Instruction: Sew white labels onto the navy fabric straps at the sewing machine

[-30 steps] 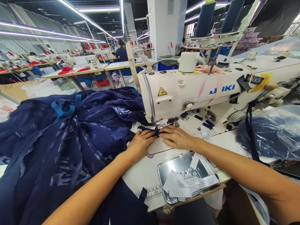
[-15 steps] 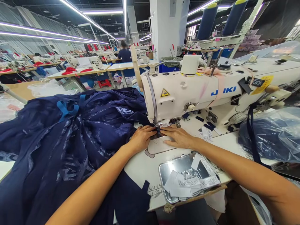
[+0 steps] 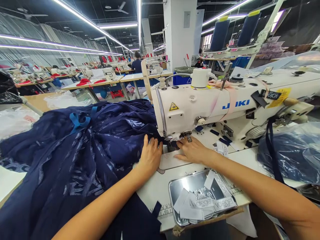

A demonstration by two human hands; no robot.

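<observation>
My left hand (image 3: 150,156) lies on the dark navy garment (image 3: 100,146) just left of the sewing machine's presser foot (image 3: 172,145), fingers stretched and a little apart. On the other side of the foot is my right hand (image 3: 192,150); its fingers bend toward dark cloth under the foot and its thumb is held apart on the metal plate (image 3: 172,160). The fingertips there are partly hidden. The white JUKI sewing machine (image 3: 185,106) stands over both hands. A light-blue ribbon bow (image 3: 79,122) rests on the bunched garment.
A metal tin (image 3: 185,184) with white printed labels (image 3: 200,201) sits at the table's front edge. Dark scraps (image 3: 226,140) lie behind my right arm. A plastic bag of navy cloth (image 3: 292,153) is at right. Two thread cones (image 3: 220,33) stand above. A person (image 3: 136,63) sits far back.
My left hand has shifted left and away from the presser foot, its fingers now pointing up over the garment. My right hand stays beside the foot. The camera view has tilted up slightly.
</observation>
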